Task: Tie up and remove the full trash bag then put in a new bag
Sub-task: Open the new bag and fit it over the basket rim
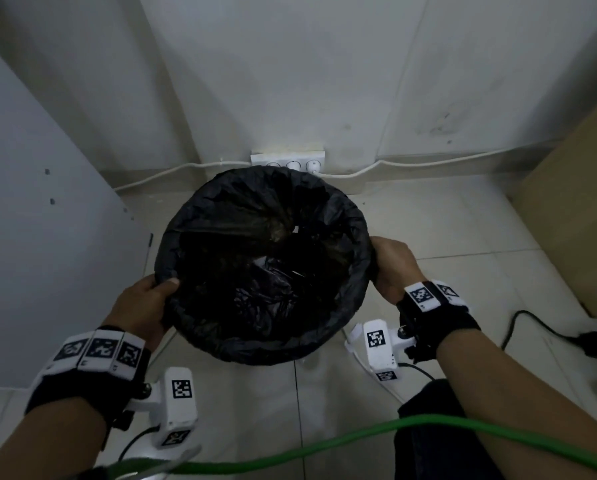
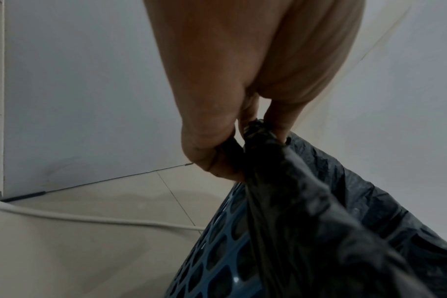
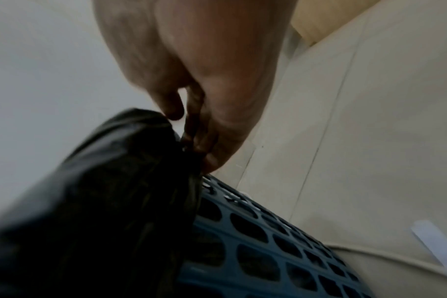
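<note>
Rim first: my left hand (image 1: 144, 303) at eight o'clock and right hand (image 1: 392, 265) at three each pinch the black bag (image 1: 266, 271) folded over the blue basket (image 2: 212, 262); I should peel upward evenly, gathering slack inward.

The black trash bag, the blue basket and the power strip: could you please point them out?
black trash bag (image 1: 354, 216), head view, folded rim.
blue basket (image 3: 268, 248), right wrist view, lattice wall.
power strip (image 1: 286, 159), head view, top face.
</note>
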